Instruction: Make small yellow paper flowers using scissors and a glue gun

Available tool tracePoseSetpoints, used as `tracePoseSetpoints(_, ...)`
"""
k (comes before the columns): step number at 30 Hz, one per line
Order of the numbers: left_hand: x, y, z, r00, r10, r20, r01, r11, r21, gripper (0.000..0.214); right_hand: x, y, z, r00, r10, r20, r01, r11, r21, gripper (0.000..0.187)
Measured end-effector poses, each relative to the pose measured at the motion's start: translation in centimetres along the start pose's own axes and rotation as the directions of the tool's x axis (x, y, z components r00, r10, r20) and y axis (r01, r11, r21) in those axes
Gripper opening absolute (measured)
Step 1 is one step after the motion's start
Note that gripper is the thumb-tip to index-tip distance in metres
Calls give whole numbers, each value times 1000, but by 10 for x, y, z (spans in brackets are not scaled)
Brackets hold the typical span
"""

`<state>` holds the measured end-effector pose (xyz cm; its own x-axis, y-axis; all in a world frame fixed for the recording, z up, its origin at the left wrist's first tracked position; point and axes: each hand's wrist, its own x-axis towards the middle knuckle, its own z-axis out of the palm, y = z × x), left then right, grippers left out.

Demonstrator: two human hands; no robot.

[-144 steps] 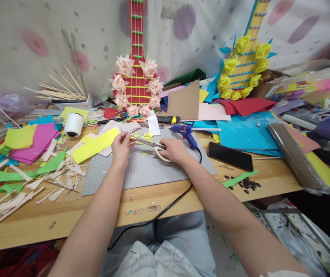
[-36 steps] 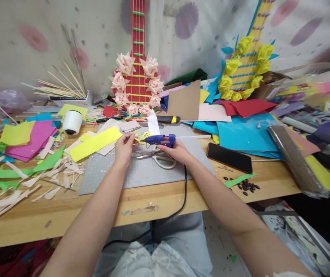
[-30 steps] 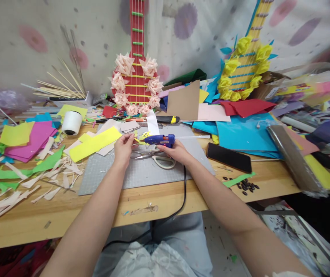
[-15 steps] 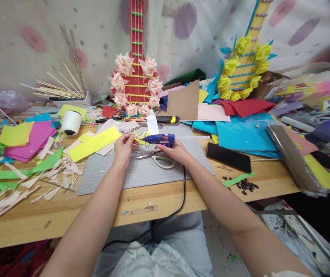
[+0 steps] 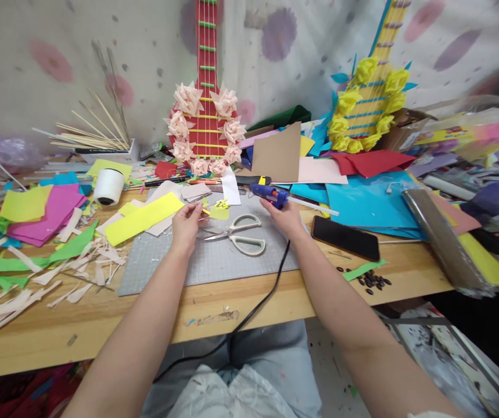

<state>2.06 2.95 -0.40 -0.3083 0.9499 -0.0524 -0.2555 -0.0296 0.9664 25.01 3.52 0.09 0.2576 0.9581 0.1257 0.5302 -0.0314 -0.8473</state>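
Between the fingertips of my left hand point(image 5: 187, 223) is a small yellow strip point(image 5: 205, 211), pinched above the grey cutting mat point(image 5: 232, 270). My right hand point(image 5: 286, 217) is wrapped round a blue hot glue gun point(image 5: 270, 195), whose nozzle points left and whose clear glue stick juts out to the right. Its black cord point(image 5: 258, 307) runs down over the table edge. Scissors point(image 5: 236, 233) with pale handles lie on the mat between my hands. Just beyond them sits a yellow piece point(image 5: 219, 213) with small yellow bits point(image 5: 222, 204) on it.
A red paper guitar point(image 5: 208, 133) with pink flowers and a yellow one point(image 5: 366, 110) stand at the back. A phone point(image 5: 345, 238) and dark beads point(image 5: 373, 282) lie right. White tape roll point(image 5: 108, 186), yellow strip point(image 5: 142, 219) and paper scraps point(image 5: 96, 261) cover the left.
My right hand has carried the glue gun away from my left hand, to the right and slightly back, uncovering the scissors' handles. My left hand has stayed nearly in place, holding the small yellow strip.
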Motion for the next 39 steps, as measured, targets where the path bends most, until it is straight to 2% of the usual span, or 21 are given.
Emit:
tracePoseSetpoints(2, 0, -1, 0, 1000, 5, 5, -5, 1000, 0, 20, 9, 9, -4, 999, -15, -45, 12, 998, -69, 57)
tracePoseSetpoints(6, 0, -1, 0, 1000, -3, 7, 3, 1000, -6, 21, 15, 14, -8, 999, -13, -48, -1, 962, -272, 58)
tracePoseSetpoints(11, 0, 0, 0, 1000, -17, -3, 17, 999, -29, 23, 3, 0, -29, 998, -36, -51, 2, 829, -559, 50)
tracePoseSetpoints(12, 0, 0, 0, 1000, -19, -3, 19, 999, -33, 23, -1, -4, -37, 999, -23, -37, -4, 794, -607, 47)
tracePoseSetpoints(14, 0, 0, -1, 1000, -24, -2, 24, 999, -40, 24, -7, -14, -49, 996, 40, 81, 22, 767, -642, 43)
tracePoseSetpoints(16, -1, 1, -1, 1000, -27, 3, 27, 999, -43, 25, -12, -24, -51, 972, 57, 226, 88, 807, -584, 42)
tracePoseSetpoints(19, -2, 1, -1, 1000, -24, 10, 25, 999, -45, 26, -17, -40, -28, 893, -96, 441, 246, 923, -297, 33)
tracePoseSetpoints(21, -2, 0, -1, 1000, -18, 13, 19, 999, -44, 27, -20, -49, 1, 860, -204, 468, 296, 946, -131, 23)
tracePoseSetpoints(24, -2, 0, -1, 1000, -17, 17, 18, 999, -42, 27, -24, -60, 45, 858, -237, 455, 283, 958, -34, 27)
tracePoseSetpoints(28, -1, 1, -2, 1000, -23, 2, 23, 998, -52, 26, -28, -67, 78, 887, -257, 383, 293, 955, -37, 28)
tracePoseSetpoints(32, -2, 2, -1, 999, -25, -22, 24, 998, -65, 25, -33, -69, 87, 904, -335, 265, 382, 913, -147, 21)
tracePoseSetpoints(35, -4, 2, 1, 999, -19, -28, 17, 998, -66, 25, -36, -67, 87, 884, -429, 186, 464, 856, -230, 18)
tracePoseSetpoints(39, -7, 3, 4, 999, -3, -51, 1, 999, -50, 25, -38, -63, 86, 834, -528, 161, 550, 772, -318, 19)
